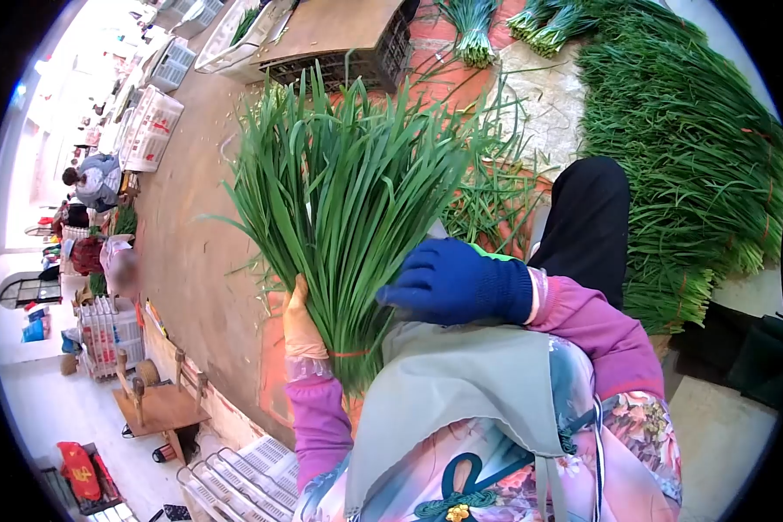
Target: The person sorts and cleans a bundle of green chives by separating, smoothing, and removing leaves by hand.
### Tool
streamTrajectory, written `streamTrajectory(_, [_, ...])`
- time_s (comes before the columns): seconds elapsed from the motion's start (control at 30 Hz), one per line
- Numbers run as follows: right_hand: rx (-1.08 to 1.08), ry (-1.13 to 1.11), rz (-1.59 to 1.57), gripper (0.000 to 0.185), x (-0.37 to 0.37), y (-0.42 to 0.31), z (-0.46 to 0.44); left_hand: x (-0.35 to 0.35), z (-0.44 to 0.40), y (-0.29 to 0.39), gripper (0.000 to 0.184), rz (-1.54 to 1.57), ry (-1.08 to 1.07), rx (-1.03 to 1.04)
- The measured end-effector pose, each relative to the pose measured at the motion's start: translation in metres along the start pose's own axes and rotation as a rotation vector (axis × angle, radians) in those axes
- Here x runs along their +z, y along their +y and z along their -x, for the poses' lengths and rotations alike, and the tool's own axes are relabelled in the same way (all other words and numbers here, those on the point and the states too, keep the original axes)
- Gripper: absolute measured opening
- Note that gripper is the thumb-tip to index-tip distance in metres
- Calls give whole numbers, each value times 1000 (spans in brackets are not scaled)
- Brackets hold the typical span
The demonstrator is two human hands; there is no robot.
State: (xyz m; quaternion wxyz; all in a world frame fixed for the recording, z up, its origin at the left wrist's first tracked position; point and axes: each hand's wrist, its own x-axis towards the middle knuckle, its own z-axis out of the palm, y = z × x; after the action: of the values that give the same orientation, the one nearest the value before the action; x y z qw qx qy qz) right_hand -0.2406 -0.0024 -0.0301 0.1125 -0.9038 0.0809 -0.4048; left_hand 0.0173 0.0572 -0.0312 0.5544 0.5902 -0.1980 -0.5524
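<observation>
A large bunch of garlic chives (339, 200) stands in front of me, its leaves fanning away and a thin red band (350, 354) around its lower part. My left hand (302, 326), in a pale orange glove, is closed around the left side of the bunch just above the band. Beside the right side of the leaves is my right hand (457, 283) in a blue knitted glove, its fingers loosely bent and somewhat apart, pointing at the bunch. The fingertips are slightly blurred, and nothing shows in them. A grey apron (461, 374) covers my lap below the bunch.
A big pile of banded chives (679, 148) lies at the right, with smaller bunches (471, 35) at the top. Loose leaves (496, 200) litter an orange sheet. A board-topped black crate (331, 39) stands ahead. Left are a wooden stool (161, 409), white crates (150, 126) and other people (97, 181).
</observation>
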Motion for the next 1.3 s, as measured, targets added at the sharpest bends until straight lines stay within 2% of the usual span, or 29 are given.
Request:
streamTrajectory(0.07, [141, -45, -16, 40, -21, 0, 0, 3, 3, 5, 38, -56, -2, 28])
streamTrajectory(0.2, [291, 81, -13, 39, -52, 10, -6, 4, 8, 7, 36, -133, 1, 38])
streamTrajectory(0.23, [269, 193, -15, 38, -59, 17, -9, 4, 8, 7, 34, -139, -20, 57])
streamTrajectory(0.27, [268, 194, -13, 38, -62, 24, -12, 1, 7, 5, 34, -139, -21, 58])
streamTrajectory(0.33, [367, 359, -30, 36, -68, 37, -20, -7, 4, 0, 32, -197, -43, 92])
streamTrajectory(0.4, [375, 347, 22, 40, -82, 41, -30, -7, 7, 1, 29, -223, -54, 94])
streamTrajectory(0.47, [733, 118, 165, 44, -91, 40, -43, -7, 11, 1, 27, -237, -103, 96])
streamTrajectory(0.5, [773, 40, 201, 46, -93, 44, -48, -6, 14, 3, 25, -217, -121, 58])
streamTrajectory(0.53, [773, 43, 201, 46, -90, 49, -48, -6, 15, 3, 25, -219, -122, 59])
streamTrajectory(0.6, [644, -14, 310, 43, -80, 60, -47, -5, 17, 4, 26, -207, -184, 73])
streamTrajectory(0.63, [667, -107, 262, 40, -78, 63, -48, -4, 18, 6, 27, -212, -211, 72])
streamTrajectory(0.67, [666, -107, 259, 40, -75, 68, -46, -3, 18, 5, 27, -213, -209, 72])
streamTrajectory(0.73, [524, 87, -54, 31, -71, 80, -36, -1, 17, 3, 27, -274, -188, 149])
streamTrajectory(0.77, [521, 85, -54, 31, -74, 84, -32, 1, 17, 4, 27, -271, -186, 150])
streamTrajectory(0.8, [623, 322, -477, 27, -79, 87, -28, 2, 16, 5, 26, -290, -201, 156])
streamTrajectory(0.87, [743, 531, -771, 19, -96, 83, -19, 0, 17, 4, 25, -304, -207, 161])
streamTrajectory(0.93, [967, 412, -803, 17, -117, 67, -19, -3, 14, 2, 24, -296, -242, 158])
streamTrajectory(0.97, [968, 412, -803, 17, -115, 57, -21, -2, 13, 2, 24, -296, -242, 157])
streamTrajectory(1.03, [557, 355, -348, 24, -106, 37, -31, -1, 13, 2, 23, -271, -235, 136])
streamTrajectory(1.07, [458, 319, -186, 30, -102, 32, -38, 1, 13, 2, 23, -273, -242, 134])
streamTrajectory(1.1, [472, 92, -31, 29, -102, 28, -43, 3, 14, 2, 24, -261, -242, 136])
streamTrajectory(1.17, [488, -130, 135, 27, -94, 28, -47, 2, 14, 3, 25, -252, -255, 140])
streamTrajectory(1.23, [312, -58, 179, 19, -74, 36, -43, -3, 12, 1, 26, -317, -219, 172])
streamTrajectory(1.27, [315, -52, 190, 19, -76, 37, -40, -4, 12, 1, 26, -320, -231, 177])
streamTrajectory(1.3, [582, 148, -429, 18, -80, 38, -39, -6, 11, 0, 27, -319, -226, 203])
